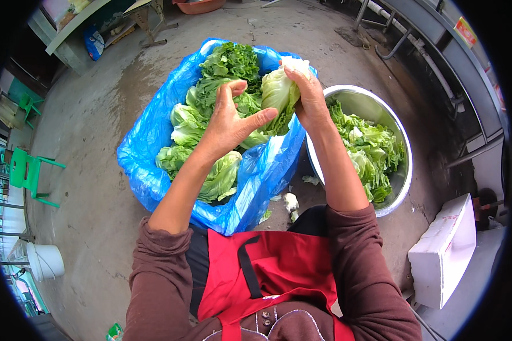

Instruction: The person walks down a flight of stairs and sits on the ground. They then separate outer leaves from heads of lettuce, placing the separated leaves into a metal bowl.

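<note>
My right hand point(309, 96) grips a pale green head of lettuce point(277, 91) near its white base, over the right side of a container lined with a blue plastic bag point(147, 140). Apart from it on the left, my left hand point(232, 117) holds nothing, its thumb and fingers spread. Below both hands, several lettuce heads point(190, 123) fill the blue-lined container, with darker frilly leaves point(232, 62) at its far end. To the right stands a round metal basin point(403, 187), in which loose lettuce leaves point(367, 149) lie; my right forearm crosses its near left rim.
Lettuce scraps point(291, 202) lie on the concrete floor between container and basin. A white foam box point(441, 251) stands at right, below a metal-framed table point(461, 64). Green chairs point(27, 170) and a white bucket point(47, 261) are at left; an orange basin point(200, 6) is at the back.
</note>
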Demonstrator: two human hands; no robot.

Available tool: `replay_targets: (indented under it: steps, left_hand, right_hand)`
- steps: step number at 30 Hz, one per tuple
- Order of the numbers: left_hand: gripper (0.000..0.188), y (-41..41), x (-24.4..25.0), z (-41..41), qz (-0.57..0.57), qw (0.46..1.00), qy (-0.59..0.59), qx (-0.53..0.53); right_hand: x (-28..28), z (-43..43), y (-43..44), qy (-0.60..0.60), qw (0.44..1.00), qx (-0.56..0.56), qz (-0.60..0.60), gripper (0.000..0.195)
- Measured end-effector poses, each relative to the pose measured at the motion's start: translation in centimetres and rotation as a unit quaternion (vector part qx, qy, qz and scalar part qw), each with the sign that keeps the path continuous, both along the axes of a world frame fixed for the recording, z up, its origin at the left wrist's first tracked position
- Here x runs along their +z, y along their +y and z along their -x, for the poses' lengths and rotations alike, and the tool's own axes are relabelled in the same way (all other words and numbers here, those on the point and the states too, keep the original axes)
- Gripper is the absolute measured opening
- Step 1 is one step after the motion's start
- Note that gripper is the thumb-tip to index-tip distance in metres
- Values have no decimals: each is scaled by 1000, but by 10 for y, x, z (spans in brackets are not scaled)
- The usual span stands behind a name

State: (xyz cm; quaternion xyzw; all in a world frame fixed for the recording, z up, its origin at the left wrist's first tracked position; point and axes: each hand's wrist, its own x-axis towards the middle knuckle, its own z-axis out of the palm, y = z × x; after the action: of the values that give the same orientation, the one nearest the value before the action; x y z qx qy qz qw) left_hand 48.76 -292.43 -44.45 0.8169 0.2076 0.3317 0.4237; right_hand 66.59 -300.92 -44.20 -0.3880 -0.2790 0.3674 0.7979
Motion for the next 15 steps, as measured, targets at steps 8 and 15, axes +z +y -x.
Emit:
replay_targets:
  steps: [8, 15]
  left_hand:
    - [42, -29, 2, -20, 275, 951, -28, -137]
    - [32, -35, -8, -43, -13, 992, -12, -124]
  right_hand:
    - [26, 31, -10, -153, 987, 58, -4, 37]
    - [24, 18, -21, -67, 997, -28, 40, 23]
